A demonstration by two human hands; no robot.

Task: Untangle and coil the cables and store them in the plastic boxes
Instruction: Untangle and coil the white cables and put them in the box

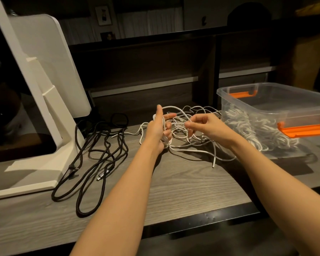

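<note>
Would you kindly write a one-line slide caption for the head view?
Left hand grips coiled white cable while right hand pinches a strand, beside a clear plastic box.

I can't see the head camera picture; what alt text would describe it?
Two bare hands work a tangle of white cables on a wooden desk: the left hand holds coiled loops, the right hand pinches a strand. Black cables lie left; a clear plastic box holding white cable sits right.

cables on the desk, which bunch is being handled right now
The white tangled cables, gripped by both the left hand and right hand; the black cables lie untouched beside them.
</note>
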